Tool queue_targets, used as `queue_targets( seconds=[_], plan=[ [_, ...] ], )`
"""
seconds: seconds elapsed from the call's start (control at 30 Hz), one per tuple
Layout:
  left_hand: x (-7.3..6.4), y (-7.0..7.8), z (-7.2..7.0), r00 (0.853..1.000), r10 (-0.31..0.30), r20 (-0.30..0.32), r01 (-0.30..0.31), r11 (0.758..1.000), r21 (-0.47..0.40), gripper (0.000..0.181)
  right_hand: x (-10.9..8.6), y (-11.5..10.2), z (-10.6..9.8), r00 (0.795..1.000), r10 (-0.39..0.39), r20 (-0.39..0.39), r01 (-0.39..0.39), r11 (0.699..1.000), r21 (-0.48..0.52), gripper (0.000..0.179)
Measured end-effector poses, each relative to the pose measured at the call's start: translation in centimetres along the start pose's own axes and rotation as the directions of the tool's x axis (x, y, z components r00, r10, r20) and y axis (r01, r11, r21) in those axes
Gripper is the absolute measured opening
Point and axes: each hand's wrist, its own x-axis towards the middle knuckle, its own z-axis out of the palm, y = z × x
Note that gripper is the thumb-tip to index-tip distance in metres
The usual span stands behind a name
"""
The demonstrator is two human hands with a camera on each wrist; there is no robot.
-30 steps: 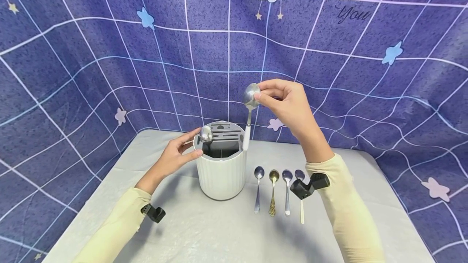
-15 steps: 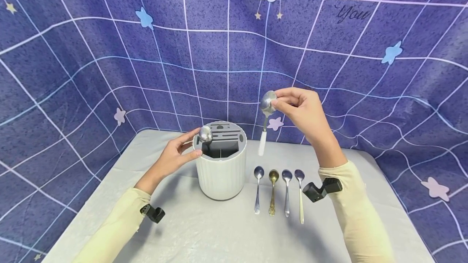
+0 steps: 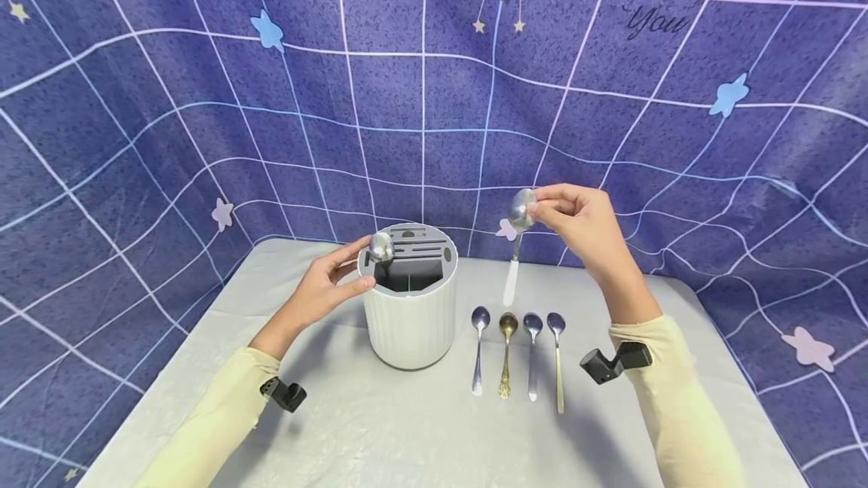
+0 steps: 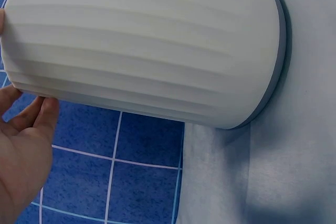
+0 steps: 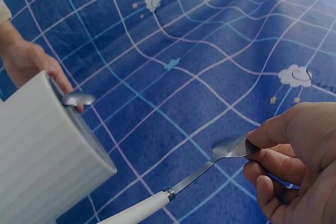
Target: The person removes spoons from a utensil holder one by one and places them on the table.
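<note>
Pinched by its bowl, a spoon with a white handle (image 3: 511, 282) hangs handle-down from my right hand (image 3: 579, 224), above the back of the table. My left hand (image 3: 327, 285) rests against the left side of a white ribbed utensil holder (image 3: 410, 330), its thumb toward the front and fingers toward the back near the rim. In the left wrist view, fingertips (image 4: 48, 109) touch the ribbed wall. Another spoon (image 3: 381, 247) stands in the holder at its left, only the bowl showing. The right wrist view shows the held spoon's bowl (image 5: 229, 147) between thumb and fingers.
Right of the holder, several spoons lie in a row: a silver one (image 3: 478, 349), a gold one (image 3: 506, 356), another silver one (image 3: 533, 356) and one with a cream handle (image 3: 559, 375). A purple-blue patterned cloth (image 3: 434, 96) rises behind the grey-white table (image 3: 407, 428).
My right hand has moved right and down, carrying the white-handled spoon away from beside the holder. My left hand and the lying spoons stay where they were.
</note>
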Motion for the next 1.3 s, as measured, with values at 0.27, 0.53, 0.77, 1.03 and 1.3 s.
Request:
queue_targets(
  seconds=[0.27,0.53,0.77,1.03,1.3],
  plan=[
    [-0.1,0.2,0.0,1.000,-0.003,-0.004,0.003,1.000,0.000,0.068,-0.3,2.2,-1.0,0.998,0.063,0.015,-0.063,0.997,-0.044,0.032],
    [0.0,0.2,0.1,1.000,0.004,0.004,-0.004,1.000,-0.002,0.068,-1.0,4.1,-2.3,0.991,0.132,0.025,-0.132,0.991,-0.023,0.034],
    [-0.2,0.2,0.1,1.000,0.003,0.006,-0.003,1.000,-0.003,0.068,-1.8,6.1,-3.7,0.980,0.193,0.040,-0.194,0.981,0.025,0.034],
    [-0.3,0.2,0.1,1.000,0.004,0.003,-0.004,1.000,0.000,0.068,-2.5,8.1,-5.1,0.971,0.231,0.060,-0.232,0.973,-0.001,0.033],
    [-0.2,0.2,0.1,1.000,0.003,-0.003,-0.003,1.000,0.001,0.068,-3.0,10.3,-6.0,0.951,0.295,0.094,-0.296,0.955,-0.012,0.028]
  ],
)
